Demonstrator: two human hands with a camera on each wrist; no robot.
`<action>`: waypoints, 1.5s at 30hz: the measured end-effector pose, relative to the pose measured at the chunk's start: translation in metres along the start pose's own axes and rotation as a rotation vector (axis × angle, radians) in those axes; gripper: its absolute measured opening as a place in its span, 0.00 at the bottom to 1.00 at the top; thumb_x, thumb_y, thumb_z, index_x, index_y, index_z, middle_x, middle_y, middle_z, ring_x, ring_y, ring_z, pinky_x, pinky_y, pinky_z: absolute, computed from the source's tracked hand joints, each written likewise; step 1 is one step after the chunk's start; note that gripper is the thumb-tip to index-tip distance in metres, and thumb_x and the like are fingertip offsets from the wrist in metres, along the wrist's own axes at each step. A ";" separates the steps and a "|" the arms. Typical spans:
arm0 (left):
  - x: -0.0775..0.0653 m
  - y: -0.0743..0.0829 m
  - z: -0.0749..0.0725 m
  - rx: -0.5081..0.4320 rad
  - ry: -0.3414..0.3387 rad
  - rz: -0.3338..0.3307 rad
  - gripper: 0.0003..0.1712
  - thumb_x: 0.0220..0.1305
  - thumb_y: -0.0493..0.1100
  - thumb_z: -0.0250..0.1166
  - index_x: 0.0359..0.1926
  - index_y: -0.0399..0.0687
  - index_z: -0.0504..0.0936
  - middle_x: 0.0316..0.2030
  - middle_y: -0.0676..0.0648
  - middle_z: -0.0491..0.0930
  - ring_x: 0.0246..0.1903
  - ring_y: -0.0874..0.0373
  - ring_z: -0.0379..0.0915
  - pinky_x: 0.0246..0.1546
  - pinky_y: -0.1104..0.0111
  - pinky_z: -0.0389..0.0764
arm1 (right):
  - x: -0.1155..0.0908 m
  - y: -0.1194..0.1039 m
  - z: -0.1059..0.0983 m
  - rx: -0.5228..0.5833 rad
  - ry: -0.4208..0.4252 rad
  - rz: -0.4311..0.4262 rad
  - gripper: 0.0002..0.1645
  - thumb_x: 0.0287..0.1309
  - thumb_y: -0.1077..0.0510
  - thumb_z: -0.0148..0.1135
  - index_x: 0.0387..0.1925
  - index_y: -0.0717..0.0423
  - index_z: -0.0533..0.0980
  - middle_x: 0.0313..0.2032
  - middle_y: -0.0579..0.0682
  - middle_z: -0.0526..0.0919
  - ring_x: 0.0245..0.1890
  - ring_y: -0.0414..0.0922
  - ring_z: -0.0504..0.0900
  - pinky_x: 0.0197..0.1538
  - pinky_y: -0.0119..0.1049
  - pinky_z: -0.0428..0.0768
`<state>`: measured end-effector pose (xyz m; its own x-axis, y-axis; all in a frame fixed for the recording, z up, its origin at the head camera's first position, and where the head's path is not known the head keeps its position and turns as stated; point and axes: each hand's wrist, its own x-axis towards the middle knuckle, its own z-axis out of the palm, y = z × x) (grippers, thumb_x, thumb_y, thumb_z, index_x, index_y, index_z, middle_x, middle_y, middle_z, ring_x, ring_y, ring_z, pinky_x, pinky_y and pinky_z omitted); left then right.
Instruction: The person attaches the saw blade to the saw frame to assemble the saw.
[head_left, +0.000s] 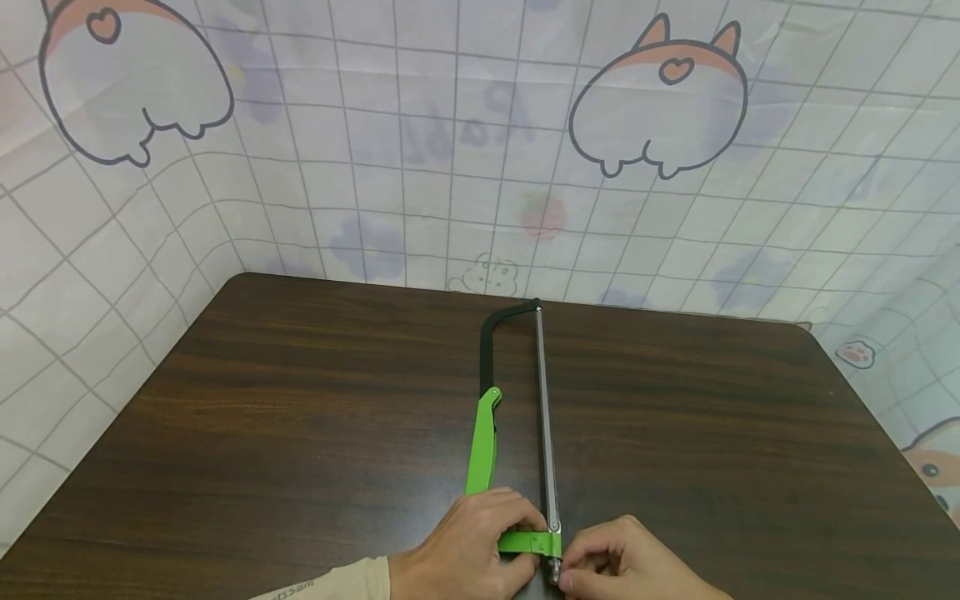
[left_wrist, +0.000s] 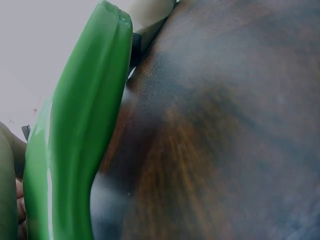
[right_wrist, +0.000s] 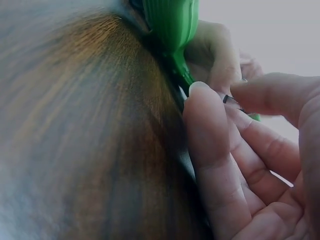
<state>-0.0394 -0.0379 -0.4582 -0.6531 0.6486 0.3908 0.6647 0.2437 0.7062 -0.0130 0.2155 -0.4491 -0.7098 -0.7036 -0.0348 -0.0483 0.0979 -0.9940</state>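
Observation:
A hacksaw with a green handle [head_left: 482,450] and a black front frame [head_left: 487,358] lies on the table, its far end pointing away from me. Its straight silver blade [head_left: 546,417] runs along the right side. My left hand [head_left: 465,546] grips the near green end, its fingers around the crosspiece [head_left: 525,543]. At the small metal tension screw [head_left: 554,571] behind the blade, my right hand [head_left: 626,562] pinches with thumb and fingertips. The green handle [left_wrist: 82,115] fills the left side of the left wrist view. In the right wrist view, the fingers mostly cover the screw.
A dark wood-grain table [head_left: 300,400] lies under the saw. Behind and beside it hangs a pale checked sheet [head_left: 420,167] with cartoon animal prints, meeting the table's back edge close to the saw's far tip.

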 end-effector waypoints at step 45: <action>0.001 0.000 -0.001 0.002 -0.017 0.000 0.10 0.60 0.36 0.69 0.42 0.55 0.85 0.35 0.58 0.85 0.34 0.76 0.67 0.37 0.89 0.69 | -0.001 0.002 -0.003 0.048 -0.028 0.002 0.16 0.75 0.67 0.51 0.41 0.69 0.84 0.32 0.74 0.80 0.32 0.27 0.79 0.34 0.28 0.83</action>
<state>-0.0399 -0.0379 -0.4574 -0.6470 0.6609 0.3803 0.6652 0.2455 0.7052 -0.0146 0.2181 -0.4504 -0.6898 -0.7229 -0.0391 -0.0126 0.0660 -0.9977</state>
